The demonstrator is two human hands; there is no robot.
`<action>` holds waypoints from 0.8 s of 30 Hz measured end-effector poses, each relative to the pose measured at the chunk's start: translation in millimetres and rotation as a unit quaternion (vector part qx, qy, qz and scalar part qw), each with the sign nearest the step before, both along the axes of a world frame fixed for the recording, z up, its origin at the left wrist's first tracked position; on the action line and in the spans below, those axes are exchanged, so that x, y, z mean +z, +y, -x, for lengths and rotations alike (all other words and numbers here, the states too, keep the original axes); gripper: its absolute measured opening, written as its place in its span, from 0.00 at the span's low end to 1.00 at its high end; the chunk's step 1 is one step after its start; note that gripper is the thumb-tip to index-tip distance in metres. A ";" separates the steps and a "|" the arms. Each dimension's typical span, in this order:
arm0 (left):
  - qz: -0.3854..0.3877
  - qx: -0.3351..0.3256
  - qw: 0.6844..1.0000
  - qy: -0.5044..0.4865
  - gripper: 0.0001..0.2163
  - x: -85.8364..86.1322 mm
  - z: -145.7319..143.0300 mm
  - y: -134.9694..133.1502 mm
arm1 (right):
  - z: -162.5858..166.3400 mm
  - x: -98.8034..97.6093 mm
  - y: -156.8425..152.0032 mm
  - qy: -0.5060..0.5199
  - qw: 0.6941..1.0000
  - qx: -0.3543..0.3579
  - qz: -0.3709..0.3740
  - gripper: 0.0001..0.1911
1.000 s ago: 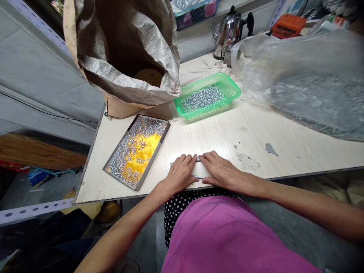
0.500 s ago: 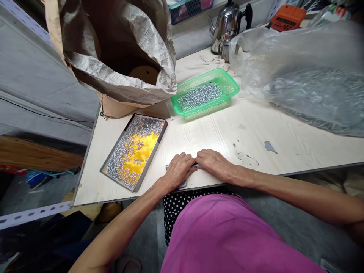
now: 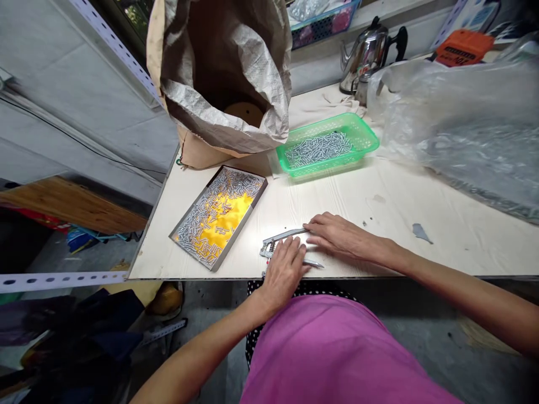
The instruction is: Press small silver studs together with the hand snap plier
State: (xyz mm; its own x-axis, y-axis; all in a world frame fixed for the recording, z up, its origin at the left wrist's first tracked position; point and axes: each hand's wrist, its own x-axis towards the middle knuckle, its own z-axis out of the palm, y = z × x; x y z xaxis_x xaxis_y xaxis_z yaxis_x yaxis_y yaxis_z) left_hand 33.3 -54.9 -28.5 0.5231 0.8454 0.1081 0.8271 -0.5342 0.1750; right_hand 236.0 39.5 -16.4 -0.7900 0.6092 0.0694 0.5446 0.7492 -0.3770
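Note:
A grey metal plier-like hand tool (image 3: 268,247) lies at the table's front edge, its two handles spread apart. A small coil spring shows near its head, with a bit of red below. My left hand (image 3: 286,269) is laid over the tool's middle with its fingers bent over the lower handle, whose tip sticks out to the right. My right hand (image 3: 337,235) has its fingertips on the end of the upper handle. Left of the tool, a shallow tray (image 3: 238,235) with a yellow bottom holds many small silver metal pins (image 3: 196,221).
Behind stands a green plastic basket (image 3: 328,168) with more metal pins. A large open paper sack (image 3: 219,129) is at the back left. To the right lies a clear plastic bag (image 3: 463,129) of metal pieces. A steel kettle (image 3: 373,50) and an orange box (image 3: 463,47) stand farther back.
The tool's handles have come apart, and its spring is now visible. My hands, close together before, are farther apart, the right one up and to the right. The view has shifted left.

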 end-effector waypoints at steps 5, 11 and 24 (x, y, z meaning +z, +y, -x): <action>0.015 -0.002 0.998 -0.057 0.23 -9.0 -8.7 -17.2 | 19.8 -14.4 15.2 -0.031 0.998 -0.014 -0.057 0.07; 0.014 -0.001 0.996 -0.083 0.25 -19.4 -10.4 -21.0 | 34.5 -15.8 47.9 -0.013 0.994 -0.013 -0.105 0.07; 0.094 0.021 0.993 -0.061 0.18 -33.7 -5.8 -22.5 | 136.0 7.7 -8.5 -0.037 0.944 0.301 -0.131 0.07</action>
State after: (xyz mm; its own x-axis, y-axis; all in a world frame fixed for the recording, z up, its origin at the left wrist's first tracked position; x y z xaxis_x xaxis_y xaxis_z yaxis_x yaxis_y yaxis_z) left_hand 39.1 -77.4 -62.2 0.4792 0.8777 0.0074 0.8144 -0.4478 0.3693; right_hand 100.0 31.0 -8.7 -0.9962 0.0171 0.0858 0.0073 0.9935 -0.1133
